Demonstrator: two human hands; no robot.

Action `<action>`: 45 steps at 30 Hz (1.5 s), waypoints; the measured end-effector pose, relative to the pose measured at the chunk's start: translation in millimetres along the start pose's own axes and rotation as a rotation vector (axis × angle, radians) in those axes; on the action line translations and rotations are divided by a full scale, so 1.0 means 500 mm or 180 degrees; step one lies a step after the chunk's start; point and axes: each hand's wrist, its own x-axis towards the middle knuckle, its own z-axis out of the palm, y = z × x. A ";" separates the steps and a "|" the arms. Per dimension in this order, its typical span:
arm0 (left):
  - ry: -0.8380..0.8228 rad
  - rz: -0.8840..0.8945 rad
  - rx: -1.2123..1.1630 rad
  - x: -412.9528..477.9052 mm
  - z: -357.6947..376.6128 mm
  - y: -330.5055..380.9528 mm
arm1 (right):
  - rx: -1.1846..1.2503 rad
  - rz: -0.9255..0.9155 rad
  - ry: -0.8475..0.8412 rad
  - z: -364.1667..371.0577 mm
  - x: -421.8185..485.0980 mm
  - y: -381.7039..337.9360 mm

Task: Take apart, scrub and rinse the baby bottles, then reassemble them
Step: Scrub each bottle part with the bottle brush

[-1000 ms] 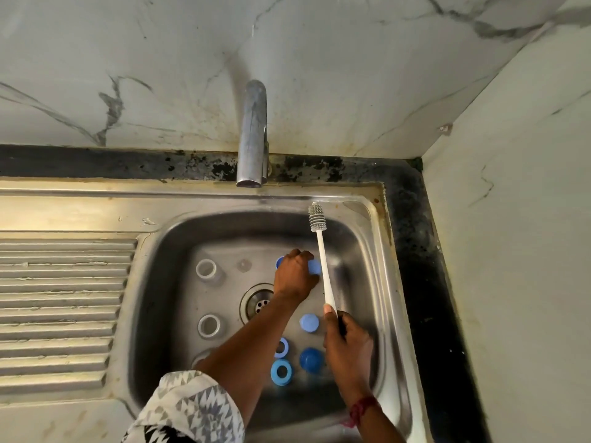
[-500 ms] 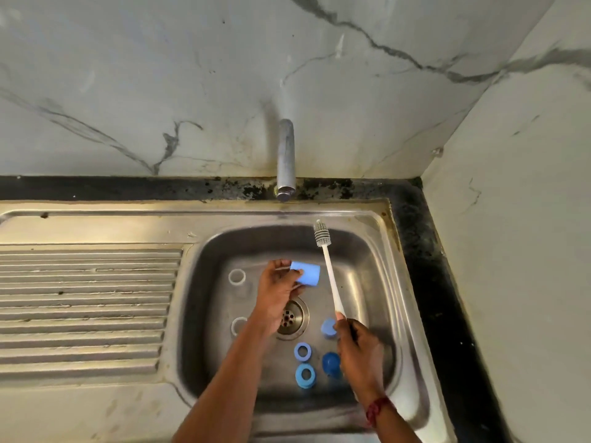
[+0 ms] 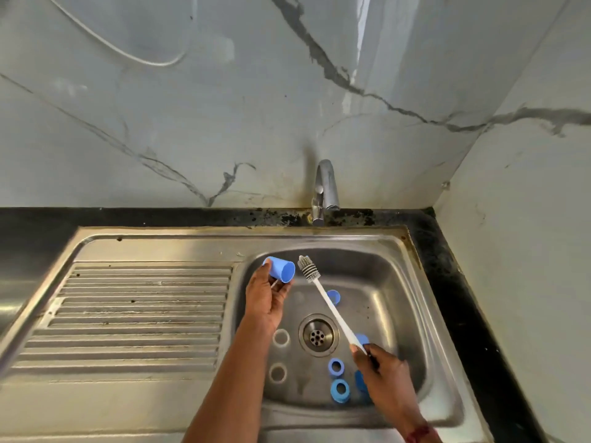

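Close to the person, blue rings and clear rings lie apart on the floor of the sink, ready for a scrub. The right hand grips the end of the brush, so it can reach far. Farther up, the left hand pinches a blue cap, its open mouth turned to the bristles so they can go in. No water runs from the tap.
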 end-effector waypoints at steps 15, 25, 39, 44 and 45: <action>-0.0276 0.0279 0.0631 -0.012 0.025 0.034 | -0.0966 -0.0709 0.0272 0.010 0.040 -0.027; -0.0208 0.0193 0.0590 0.028 0.068 0.066 | -0.2332 -0.1559 0.1296 0.019 0.123 -0.058; -0.0094 0.0108 0.0378 0.027 0.111 0.080 | -0.2445 -0.2018 0.1092 -0.010 0.155 -0.070; -0.0177 0.0230 0.0518 0.026 0.115 0.064 | -0.2383 -0.1800 0.0744 -0.023 0.142 -0.063; -0.0175 0.0230 0.0529 0.025 0.116 0.060 | -0.2354 -0.1712 0.0642 -0.027 0.140 -0.059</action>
